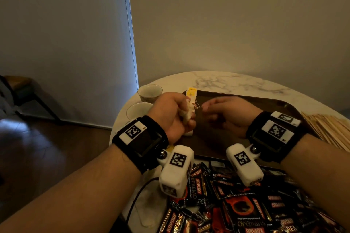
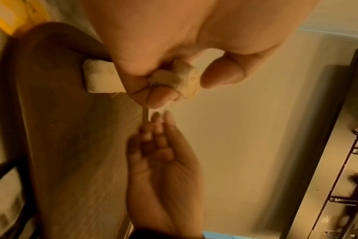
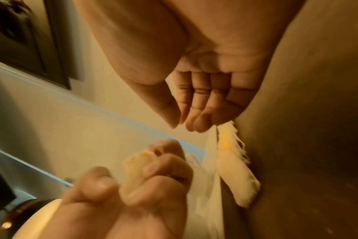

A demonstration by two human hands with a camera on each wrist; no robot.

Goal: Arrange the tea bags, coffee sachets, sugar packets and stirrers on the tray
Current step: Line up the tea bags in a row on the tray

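Both my hands hover over the dark tray's (image 1: 269, 102) left end. My left hand (image 1: 171, 114) is fisted around tea bags (image 1: 186, 113); my right hand (image 1: 228, 112) is loose-fingered, pinching nothing I can see. More tea bags (image 3: 238, 171) lie on the tray. Coffee sachets (image 1: 244, 206) are heaped nearest me, stirrers (image 1: 329, 128) right.

A round marble worktop (image 1: 236, 81) carries a dark tray (image 1: 208, 138), two small cups (image 1: 149, 91), a heap of coffee sachets (image 1: 236, 204) and wooden stirrers (image 1: 329, 128).
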